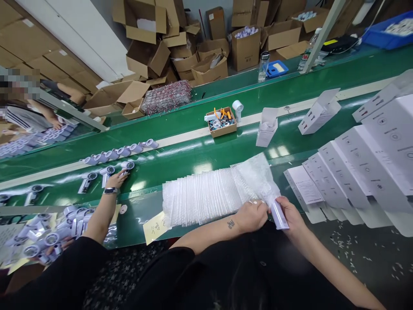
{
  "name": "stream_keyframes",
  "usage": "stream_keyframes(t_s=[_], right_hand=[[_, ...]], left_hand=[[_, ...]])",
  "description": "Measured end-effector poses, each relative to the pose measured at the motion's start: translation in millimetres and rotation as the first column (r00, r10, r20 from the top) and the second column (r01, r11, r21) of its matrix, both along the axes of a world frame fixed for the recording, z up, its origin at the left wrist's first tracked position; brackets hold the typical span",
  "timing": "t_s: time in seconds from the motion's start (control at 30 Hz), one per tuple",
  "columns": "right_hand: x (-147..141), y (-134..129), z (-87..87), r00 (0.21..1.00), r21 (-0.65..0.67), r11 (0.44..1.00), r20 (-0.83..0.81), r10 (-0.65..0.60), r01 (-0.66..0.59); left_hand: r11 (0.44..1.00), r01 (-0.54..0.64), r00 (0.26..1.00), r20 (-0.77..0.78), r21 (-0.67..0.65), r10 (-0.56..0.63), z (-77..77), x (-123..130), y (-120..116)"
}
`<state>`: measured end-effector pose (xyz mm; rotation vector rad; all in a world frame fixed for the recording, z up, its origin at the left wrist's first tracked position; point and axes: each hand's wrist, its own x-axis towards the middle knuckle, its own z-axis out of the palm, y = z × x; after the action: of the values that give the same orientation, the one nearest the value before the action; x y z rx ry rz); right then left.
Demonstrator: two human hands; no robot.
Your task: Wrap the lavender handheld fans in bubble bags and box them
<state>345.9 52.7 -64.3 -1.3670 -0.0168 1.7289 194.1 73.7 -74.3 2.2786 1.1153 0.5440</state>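
Note:
My right hand (pixel 289 210) is closed around the handle of a lilac handheld fan (pixel 279 215). The fan's upper part is inside a clear bubble wrap bag (pixel 258 174), which hides its shape. My left hand (pixel 253 215) is closed on the bag's open edge, beside the handle. Left of the bag, a long row of overlapping bubble wrap bags (pixel 200 198) lies along the near edge of the bench. To the right of my hands stands a stack of white printed boxes (pixel 342 168), set one behind another.
A co-worker's hand (pixel 118 178) touches a fan on the green belt (pixel 180 159); a pile of fans (pixel 48 232) lies near that arm. Across the belt are a small carton of parts (pixel 224 129) and two open white boxes, one upright (pixel 267 127), one tilted (pixel 319 112).

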Motion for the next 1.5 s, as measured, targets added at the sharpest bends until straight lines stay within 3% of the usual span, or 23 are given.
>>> stream_keyframes(t_s=[0.07, 0.13, 0.23, 0.27, 0.33, 0.4, 0.47, 0.63, 0.73, 0.8, 0.9, 0.93, 1.0, 1.07, 1.1, 1.17, 1.2, 1.23, 1.3, 1.4, 1.5], right_hand=[[-1, -1, -2.8, 0.995, -0.018, 0.998, 0.079, 0.068, -0.067], [2, 2, -0.8, 0.972, -0.047, 0.983, 0.148, 0.181, -0.176], [17, 13, 15.4, 0.878, -0.004, 0.937, 0.349, 0.328, -0.349], [24, 18, 24.3, 0.799, 0.01, 0.902, 0.469, 0.376, -0.431], [37, 25, 45.1, 0.557, -0.013, 0.801, 0.712, 0.427, -0.599], [46, 28, 65.2, 0.337, -0.057, 0.678, 0.835, 0.434, -0.733], [48, 27, 80.0, 0.274, -0.066, 0.595, 0.843, 0.463, -0.801], [49, 18, 92.8, 0.38, -0.058, 0.563, 0.679, 0.628, -0.825], [57, 17, 96.6, 0.519, 0.023, 0.632, 0.593, 0.615, -0.775], [60, 17, 99.3, 0.621, 0.104, 0.689, 0.544, 0.564, -0.717], [51, 16, 98.1, 0.731, 0.282, 0.688, 0.419, 0.538, -0.669], [45, 15, 95.2, 0.763, 0.35, 0.682, 0.381, 0.523, -0.642], [30, 13, 84.7, 0.822, 0.451, 0.687, 0.307, 0.48, -0.569], [20, 9, 67.8, 0.884, 0.491, 0.737, 0.209, 0.418, -0.465], [20, 5, 56.9, 0.925, 0.481, 0.792, 0.152, 0.347, -0.376], [27, -4, 30.0, 0.995, 0.393, 0.916, 0.083, 0.055, -0.084], [35, -9, 14.6, 0.987, 0.322, 0.941, 0.087, -0.137, 0.102], [44, -13, -1.7, 0.942, 0.247, 0.929, 0.125, -0.311, 0.275], [60, -18, -34.1, 0.867, 0.138, 0.891, 0.206, -0.453, 0.432], [67, -13, -72.8, 0.837, 0.119, 0.895, 0.318, -0.445, 0.431], [54, -12, -89.6, 0.781, 0.166, 0.89, 0.43, -0.453, 0.425]], left_hand=[[0.969, -0.097, 0.989, 0.085, -0.226, 0.119, 3.5, 3, 4], [0.856, -0.228, 0.942, 0.12, -0.463, 0.315, 10.8, 6, 16], [0.696, -0.247, 0.885, 0.135, -0.674, 0.445, 29.7, 7, 33], [0.657, -0.224, 0.875, 0.149, -0.72, 0.461, 37.6, 5, 36], [0.589, -0.174, 0.845, 0.187, -0.789, 0.501, 53.9, 2, 38], [0.577, -0.139, 0.828, 0.225, -0.805, 0.513, 67.7, -2, 37], [0.588, -0.135, 0.846, 0.216, -0.798, 0.488, 76.6, -4, 35], [0.621, -0.125, 0.875, 0.21, -0.774, 0.437, 87.4, 0, 38], [0.64, -0.124, 0.874, 0.222, -0.758, 0.432, 103.9, -6, 44], [0.707, -0.074, 0.861, 0.313, -0.703, 0.401, 120.3, -17, 50], [0.867, 0.067, 0.874, 0.448, -0.494, 0.188, 137.9, -34, 58], [0.887, 0.15, 0.895, 0.441, -0.436, 0.065, 138.2, -36, 59], [0.861, 0.326, 0.915, 0.359, -0.39, -0.184, 128.2, -33, 57], [0.853, 0.357, 0.926, 0.262, -0.381, -0.27, 107.0, -24, 50], [0.884, 0.297, 0.948, 0.225, -0.362, -0.226, 94.6, -20, 46], [0.944, 0.111, 0.981, 0.186, -0.309, -0.054, 71.9, -16, 39], [0.951, 0.02, 0.981, 0.191, -0.307, 0.041, 63.0, -16, 37], [0.941, -0.053, 0.969, 0.212, -0.334, 0.13, 56.4, -18, 37], [0.873, -0.143, 0.911, 0.282, -0.466, 0.3, 48.9, -25, 39], [0.712, -0.151, 0.752, 0.388, -0.685, 0.533, 44.5, -36, 46], [0.512, -0.1, 0.533, 0.389, -0.853, 0.751, 38.9, -50, 53]])
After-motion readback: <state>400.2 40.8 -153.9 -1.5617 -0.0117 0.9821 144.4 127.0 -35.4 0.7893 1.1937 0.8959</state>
